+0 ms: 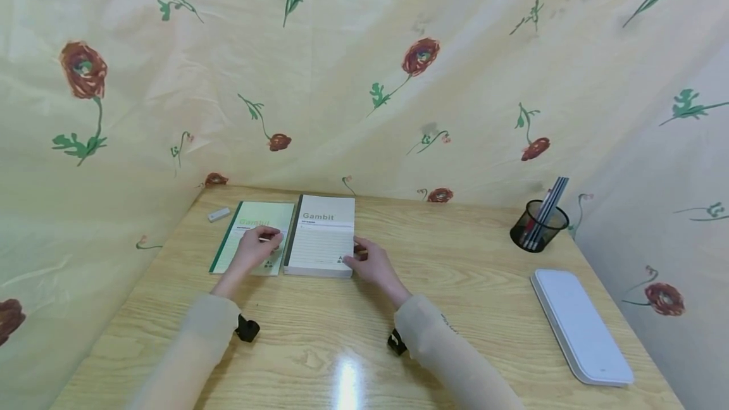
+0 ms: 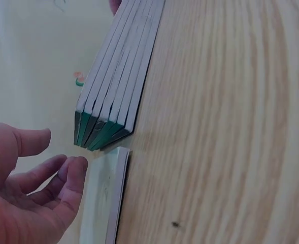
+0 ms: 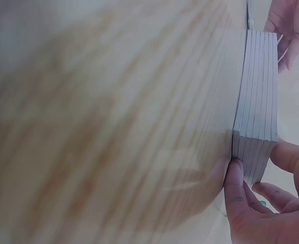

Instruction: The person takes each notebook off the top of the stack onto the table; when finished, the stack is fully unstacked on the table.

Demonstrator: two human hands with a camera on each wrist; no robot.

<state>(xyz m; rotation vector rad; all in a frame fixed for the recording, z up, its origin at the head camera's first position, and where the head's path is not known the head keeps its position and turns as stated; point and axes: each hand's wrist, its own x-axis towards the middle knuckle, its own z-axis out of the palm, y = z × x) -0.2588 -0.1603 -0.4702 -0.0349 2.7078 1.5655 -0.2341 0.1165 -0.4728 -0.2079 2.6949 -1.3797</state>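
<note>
A thick stack of notebooks (image 1: 320,239), the top one printed "Gambit", lies on the table with its edges lined up. At its near right corner my right hand (image 1: 373,264) grips the stack, thumb on the top cover and fingers along the side; the right wrist view shows these fingers (image 3: 235,188) against the page edges. Left of the stack lies a thin green notebook (image 1: 230,239). Over it hovers my left hand (image 1: 253,252), fingers loosely bent. In the left wrist view, that hand holds nothing, its fingertips near the stack's dark and green spines (image 2: 96,132).
A small white eraser (image 1: 219,214) lies beyond the green notebook's left corner. On the right stand a black mesh pen cup (image 1: 538,226) with several pencils and, nearer, a long white case (image 1: 583,328). Flower-printed cloth (image 1: 342,81) hangs behind the wooden table (image 1: 455,258).
</note>
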